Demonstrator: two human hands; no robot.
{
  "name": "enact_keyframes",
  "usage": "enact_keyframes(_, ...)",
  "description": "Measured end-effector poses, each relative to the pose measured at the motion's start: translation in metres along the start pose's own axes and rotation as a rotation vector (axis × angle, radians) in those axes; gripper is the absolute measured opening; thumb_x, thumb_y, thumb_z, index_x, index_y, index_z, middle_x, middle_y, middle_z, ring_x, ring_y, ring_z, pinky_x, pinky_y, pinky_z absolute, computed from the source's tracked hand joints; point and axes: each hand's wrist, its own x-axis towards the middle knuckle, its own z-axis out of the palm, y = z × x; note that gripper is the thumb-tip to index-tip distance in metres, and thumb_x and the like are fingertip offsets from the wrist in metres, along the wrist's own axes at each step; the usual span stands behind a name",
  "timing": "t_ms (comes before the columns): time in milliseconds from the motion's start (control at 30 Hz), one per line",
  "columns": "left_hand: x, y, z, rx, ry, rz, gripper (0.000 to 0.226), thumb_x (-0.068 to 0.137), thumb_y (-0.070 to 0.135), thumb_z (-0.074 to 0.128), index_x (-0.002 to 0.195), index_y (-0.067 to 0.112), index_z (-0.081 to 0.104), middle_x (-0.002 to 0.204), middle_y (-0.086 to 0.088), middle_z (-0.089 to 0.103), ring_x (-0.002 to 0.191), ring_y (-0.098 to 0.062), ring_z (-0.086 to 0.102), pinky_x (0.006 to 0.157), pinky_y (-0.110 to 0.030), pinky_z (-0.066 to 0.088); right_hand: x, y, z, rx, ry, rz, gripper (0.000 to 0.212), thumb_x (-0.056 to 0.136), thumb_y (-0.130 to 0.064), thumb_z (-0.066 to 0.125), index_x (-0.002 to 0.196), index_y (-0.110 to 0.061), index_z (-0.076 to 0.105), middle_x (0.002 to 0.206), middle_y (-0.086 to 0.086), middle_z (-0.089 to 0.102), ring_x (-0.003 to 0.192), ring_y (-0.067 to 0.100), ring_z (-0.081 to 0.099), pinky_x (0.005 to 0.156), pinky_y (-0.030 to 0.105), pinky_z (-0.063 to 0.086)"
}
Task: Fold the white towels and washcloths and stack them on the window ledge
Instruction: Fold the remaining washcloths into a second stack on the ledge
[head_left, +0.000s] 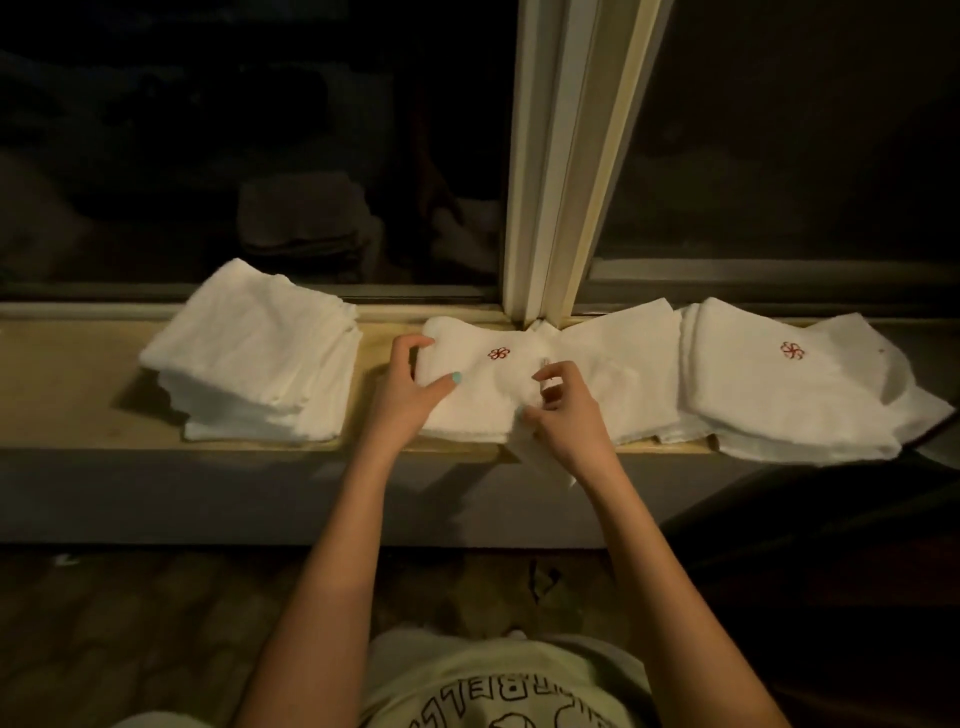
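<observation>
At the left of the pale wooden window ledge (62, 384) sat a tall stack of folded white washcloths (254, 338), its edges a little uneven and its front corner reaching the front of the ledge. A strip of bare wood separated it from the left hand (405, 384), which gripped the left edge of a folded white terry towel (483, 384) stitched with a small red flower emblem (498, 354). The fingers were curled over the towel's far left corner, and the thumb, its nail painted teal, pressed down on top. This towel lay flat in the middle of the ledge, its back edge against the foot of the cream upright window post (561, 156). The right hand (561, 415) was at the towel's right side, thumb and curled fingers drawn together on a bunched fold of the cloth; a loose corner hung over the front of the ledge below the wrist. Just to the right a flat white cloth (628, 358) lay spread, meeting a loose pile of white towels (769, 395) at the right end, the top one bearing the same red mark and its corners overhanging the ledge. Behind everything the dark window glass (208, 130) gave a faint reflection of the stack. Near the bottom were the person's pale printed T-shirt (498, 686) and a brown patterned floor (156, 623).
</observation>
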Motion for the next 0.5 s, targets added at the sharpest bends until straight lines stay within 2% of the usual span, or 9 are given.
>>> enact_keyframes(67, -0.008, 0.002, -0.001, -0.157, -0.007, -0.023, 0.048, 0.086, 0.025, 0.068, 0.125, 0.035, 0.042, 0.13, -0.002, 0.049, 0.11, -0.019, 0.055, 0.073, -0.026, 0.049, 0.0, 0.001, -0.004, 0.031, 0.002, -0.009, 0.03, 0.088, -0.007, 0.061, 0.113, -0.019, 0.05, 0.087, -0.007, 0.05, 0.072, 0.009, 0.051, 0.058, 0.017, 0.046)
enact_keyframes(133, -0.017, 0.003, -0.005, -0.263, -0.074, -0.073, 0.046, 0.09, 0.026, 0.064, 0.127, 0.042, 0.043, 0.129, 0.002, 0.048, 0.11, -0.017, 0.055, 0.08, -0.031, 0.053, 0.001, 0.0, -0.012, 0.052, 0.008, -0.019, 0.029, 0.088, -0.006, 0.06, 0.112, -0.019, 0.053, 0.086, -0.009, 0.051, 0.072, 0.007, 0.05, 0.059, 0.017, 0.045)
enact_keyframes(200, -0.024, 0.003, -0.008, -0.282, -0.185, -0.156, 0.041, 0.091, 0.023, 0.062, 0.124, 0.042, 0.048, 0.128, 0.0, 0.05, 0.11, -0.019, 0.056, 0.085, -0.039, 0.054, 0.004, -0.001, -0.022, 0.036, 0.034, -0.039, 0.029, 0.087, -0.006, 0.06, 0.113, -0.019, 0.055, 0.09, -0.009, 0.053, 0.075, 0.004, 0.051, 0.06, 0.015, 0.042)
enact_keyframes(267, -0.03, 0.0, -0.009, -0.248, -0.253, -0.222, 0.034, 0.091, 0.02, 0.062, 0.119, 0.036, 0.055, 0.124, -0.004, 0.055, 0.107, -0.02, 0.059, 0.083, -0.037, 0.055, 0.007, -0.002, -0.03, -0.009, 0.071, -0.058, 0.031, 0.087, -0.005, 0.061, 0.116, -0.016, 0.057, 0.096, -0.005, 0.056, 0.075, 0.003, 0.052, 0.06, 0.014, 0.043)
enact_keyframes(300, -0.032, -0.002, -0.008, -0.235, -0.234, -0.233, 0.031, 0.09, 0.018, 0.062, 0.117, 0.034, 0.057, 0.123, -0.005, 0.056, 0.105, -0.019, 0.06, 0.081, -0.034, 0.056, 0.008, -0.002, -0.031, -0.04, 0.08, -0.063, 0.032, 0.087, -0.004, 0.061, 0.118, -0.015, 0.057, 0.099, -0.003, 0.058, 0.076, 0.003, 0.053, 0.061, 0.014, 0.043)
enact_keyframes(367, -0.027, -0.008, -0.005, -0.114, -0.094, -0.177, 0.026, 0.089, 0.021, 0.064, 0.113, 0.032, 0.059, 0.124, -0.003, 0.056, 0.104, -0.018, 0.059, 0.082, -0.033, 0.056, 0.008, -0.001, -0.031, -0.128, 0.087, -0.061, 0.036, 0.088, -0.006, 0.061, 0.123, -0.011, 0.056, 0.109, 0.004, 0.061, 0.084, 0.009, 0.056, 0.07, 0.016, 0.045)
enact_keyframes(433, -0.019, -0.008, -0.005, 0.123, 0.071, -0.062, 0.028, 0.087, 0.026, 0.066, 0.113, 0.027, 0.06, 0.129, -0.002, 0.052, 0.107, -0.017, 0.057, 0.086, -0.033, 0.052, 0.007, 0.002, -0.029, -0.234, 0.106, -0.038, 0.037, 0.089, -0.014, 0.062, 0.125, -0.008, 0.056, 0.117, 0.009, 0.063, 0.097, 0.019, 0.059, 0.08, 0.026, 0.047)
enact_keyframes(500, -0.011, -0.008, -0.006, 0.255, 0.126, 0.005, 0.036, 0.085, 0.029, 0.067, 0.12, 0.025, 0.057, 0.131, -0.003, 0.05, 0.109, -0.018, 0.055, 0.087, -0.031, 0.047, 0.004, 0.004, -0.028, -0.269, 0.123, -0.001, 0.041, 0.09, -0.027, 0.063, 0.124, -0.006, 0.057, 0.117, 0.012, 0.064, 0.102, 0.024, 0.061, 0.084, 0.033, 0.048)
